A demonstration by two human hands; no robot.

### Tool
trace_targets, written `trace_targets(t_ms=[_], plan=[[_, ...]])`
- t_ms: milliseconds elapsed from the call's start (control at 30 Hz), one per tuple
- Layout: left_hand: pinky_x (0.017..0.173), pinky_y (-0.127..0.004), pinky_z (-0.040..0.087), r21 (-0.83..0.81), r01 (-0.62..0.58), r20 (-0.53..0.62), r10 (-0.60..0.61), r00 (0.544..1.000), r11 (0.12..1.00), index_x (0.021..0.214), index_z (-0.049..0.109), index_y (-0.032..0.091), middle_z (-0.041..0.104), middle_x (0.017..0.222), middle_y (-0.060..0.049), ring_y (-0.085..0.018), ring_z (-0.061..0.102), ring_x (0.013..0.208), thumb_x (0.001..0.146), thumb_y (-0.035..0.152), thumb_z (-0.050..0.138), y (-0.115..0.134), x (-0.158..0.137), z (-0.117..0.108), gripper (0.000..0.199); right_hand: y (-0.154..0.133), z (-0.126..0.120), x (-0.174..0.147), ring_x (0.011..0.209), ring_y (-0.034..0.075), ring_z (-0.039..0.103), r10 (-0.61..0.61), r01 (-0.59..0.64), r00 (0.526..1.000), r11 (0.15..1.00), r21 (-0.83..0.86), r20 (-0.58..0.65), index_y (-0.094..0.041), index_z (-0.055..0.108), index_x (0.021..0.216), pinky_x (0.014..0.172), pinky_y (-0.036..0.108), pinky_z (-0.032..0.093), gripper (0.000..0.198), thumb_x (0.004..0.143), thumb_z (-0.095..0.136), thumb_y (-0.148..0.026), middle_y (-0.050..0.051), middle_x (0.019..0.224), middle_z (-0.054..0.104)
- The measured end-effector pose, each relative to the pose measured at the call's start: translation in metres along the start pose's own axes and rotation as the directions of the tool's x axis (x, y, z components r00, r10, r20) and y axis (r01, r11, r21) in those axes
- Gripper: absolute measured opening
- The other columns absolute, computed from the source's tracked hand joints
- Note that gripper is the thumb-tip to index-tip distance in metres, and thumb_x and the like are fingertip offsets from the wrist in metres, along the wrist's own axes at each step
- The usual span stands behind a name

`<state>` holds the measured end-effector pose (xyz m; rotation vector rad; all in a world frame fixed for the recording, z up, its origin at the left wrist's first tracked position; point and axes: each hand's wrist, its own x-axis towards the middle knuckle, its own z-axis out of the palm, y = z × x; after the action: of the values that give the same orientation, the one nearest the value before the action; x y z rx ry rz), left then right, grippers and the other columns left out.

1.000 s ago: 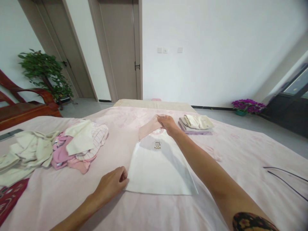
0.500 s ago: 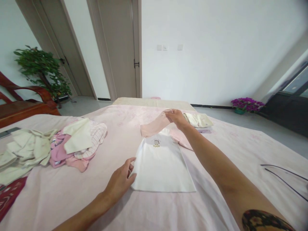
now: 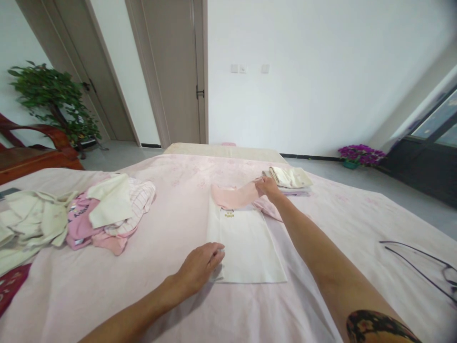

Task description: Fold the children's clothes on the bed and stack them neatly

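A small white shirt [image 3: 252, 250] with pink sleeves lies on the bed, a small gold print near its top. Its left side is turned inward over the body. My right hand [image 3: 268, 187] pinches the end of the left pink sleeve [image 3: 236, 194], which stretches across the top of the shirt. Low on the folded edge, my left hand [image 3: 200, 265] is closed on the fabric; part of its grip is hidden. The other pink sleeve [image 3: 268, 209] lies partly under my right forearm.
Crumpled clothes [image 3: 111, 205] lie in a heap on the left. Folded clothes [image 3: 291, 178] are stacked just beyond my right hand. Eyeglasses [image 3: 417, 255] rest at the right on the pink bedsheet [image 3: 171, 200].
My left hand has moved right, bringing the shirt's left side over the front. My right hand has shifted slightly right and down, drawing the sleeve across the top.
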<state>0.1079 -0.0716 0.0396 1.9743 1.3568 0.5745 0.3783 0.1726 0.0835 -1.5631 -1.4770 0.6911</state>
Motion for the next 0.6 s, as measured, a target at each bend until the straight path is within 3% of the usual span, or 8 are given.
trace_targets(t_ms=[100, 200, 267, 333, 467, 533, 600], plan=[[0.089, -0.030, 0.048, 0.020, -0.040, -0.033, 0.041, 0.999, 0.999, 0.110, 0.068, 0.023, 0.072, 0.108, -0.006, -0.021, 0.065, 0.099, 0.098, 0.037, 0.039, -0.006, -0.009, -0.012, 0.034, 0.013, 0.002, -0.013, 0.112, 0.030, 0.059, 0.022, -0.029, 0.999, 0.987, -0.157, -0.048, -0.012, 0.069, 0.107, 0.099, 0.046, 0.041, 0.039, 0.069, 0.063, -0.015, 0.017, 0.112, 0.068], [0.098, -0.036, 0.047, 0.217, -0.111, -0.103, 0.135, 0.985, 0.970, 0.110, 0.069, 0.022, 0.071, 0.113, -0.007, -0.022, 0.063, 0.108, 0.098, 0.032, 0.041, -0.025, -0.014, -0.016, 0.032, 0.006, 0.020, -0.035, 0.126, 0.030, 0.050, -0.128, 0.138, 0.990, 0.919, -0.370, 0.051, -0.015, 0.062, 0.126, 0.109, 0.045, 0.031, 0.045, 0.081, 0.056, -0.016, 0.017, 0.132, 0.059], [0.108, -0.044, 0.042, 0.359, -0.169, -0.118, 0.224, 0.967, 0.918, 0.119, 0.066, 0.022, 0.065, 0.127, -0.009, -0.026, 0.055, 0.124, 0.097, 0.032, 0.043, -0.039, -0.016, -0.012, 0.033, -0.006, 0.040, -0.056, 0.127, 0.028, 0.050, -0.273, 0.360, 0.931, 0.797, -0.485, 0.243, -0.015, 0.057, 0.133, 0.110, 0.041, 0.032, 0.045, 0.089, 0.049, -0.021, 0.016, 0.135, 0.058], [0.116, -0.050, 0.033, 0.456, -0.222, -0.083, 0.289, 0.954, 0.862, 0.133, 0.057, 0.022, 0.052, 0.145, -0.009, -0.028, 0.041, 0.139, 0.096, 0.033, 0.047, -0.050, -0.016, -0.005, 0.040, -0.017, 0.065, -0.079, 0.135, 0.026, 0.042, -0.379, 0.548, 0.830, 0.691, -0.471, 0.410, -0.015, 0.052, 0.138, 0.113, 0.040, 0.029, 0.046, 0.094, 0.045, -0.027, 0.014, 0.142, 0.053], [0.121, -0.051, 0.024, 0.520, -0.293, 0.091, 0.289, 0.953, 0.802, 0.151, 0.035, 0.024, 0.028, 0.160, -0.008, -0.028, 0.021, 0.149, 0.095, 0.035, 0.049, -0.051, -0.018, 0.010, 0.059, -0.019, 0.110, -0.119, 0.146, 0.026, 0.025, -0.463, 0.741, 0.648, 0.567, -0.360, 0.604, -0.014, 0.038, 0.149, 0.119, 0.045, 0.016, 0.058, 0.099, 0.039, -0.043, 0.012, 0.155, 0.038], [0.121, -0.050, 0.022, 0.516, -0.308, 0.169, 0.257, 0.951, 0.799, 0.155, 0.025, 0.023, 0.019, 0.162, -0.009, -0.028, 0.014, 0.150, 0.095, 0.034, 0.049, -0.045, -0.021, 0.014, 0.065, -0.010, 0.124, -0.128, 0.147, 0.027, 0.023, -0.461, 0.766, 0.615, 0.540, -0.348, 0.639, -0.012, 0.036, 0.150, 0.120, 0.046, 0.012, 0.062, 0.099, 0.038, -0.047, 0.014, 0.156, 0.034], [0.122, -0.050, 0.019, 0.499, -0.324, 0.230, 0.238, 0.944, 0.804, 0.157, 0.017, 0.024, 0.011, 0.163, -0.009, -0.028, 0.009, 0.151, 0.095, 0.034, 0.049, -0.038, -0.024, 0.014, 0.070, -0.001, 0.130, -0.126, 0.147, 0.027, 0.022, -0.449, 0.766, 0.617, 0.530, -0.364, 0.646, -0.012, 0.034, 0.151, 0.120, 0.046, 0.009, 0.064, 0.099, 0.037, -0.049, 0.014, 0.157, 0.031]])
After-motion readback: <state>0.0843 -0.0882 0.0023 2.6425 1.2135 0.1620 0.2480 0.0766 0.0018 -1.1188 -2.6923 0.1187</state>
